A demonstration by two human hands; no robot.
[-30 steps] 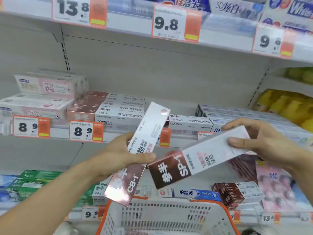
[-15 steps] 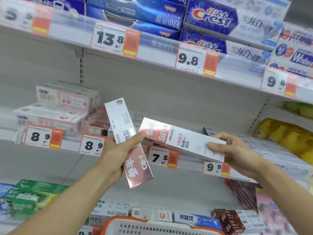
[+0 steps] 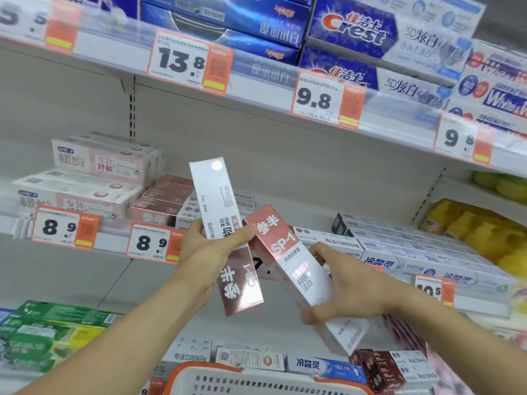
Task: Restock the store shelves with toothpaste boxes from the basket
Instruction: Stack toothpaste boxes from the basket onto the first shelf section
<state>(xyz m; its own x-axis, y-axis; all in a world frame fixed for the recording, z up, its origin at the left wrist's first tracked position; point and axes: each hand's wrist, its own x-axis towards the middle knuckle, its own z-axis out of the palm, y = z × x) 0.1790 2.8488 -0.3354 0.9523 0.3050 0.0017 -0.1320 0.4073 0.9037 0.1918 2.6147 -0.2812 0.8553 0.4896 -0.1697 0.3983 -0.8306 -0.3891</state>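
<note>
Gripping a long, glossy cardboard box marked CB-1 (image 3: 225, 238), the left hand (image 3: 209, 252) has thumb and fingers curled round its middle, the box nearly upright before the middle shelf (image 3: 108, 232). The right hand (image 3: 342, 289) clamps a second rectangular box marked SP-1 (image 3: 296, 269), tilted, its pink metallic end touching the first box. Matching boxes (image 3: 162, 201) lie stacked flat on that shelf. Below, the white perforated plastic basket (image 3: 256, 383) shows an orange rim.
</note>
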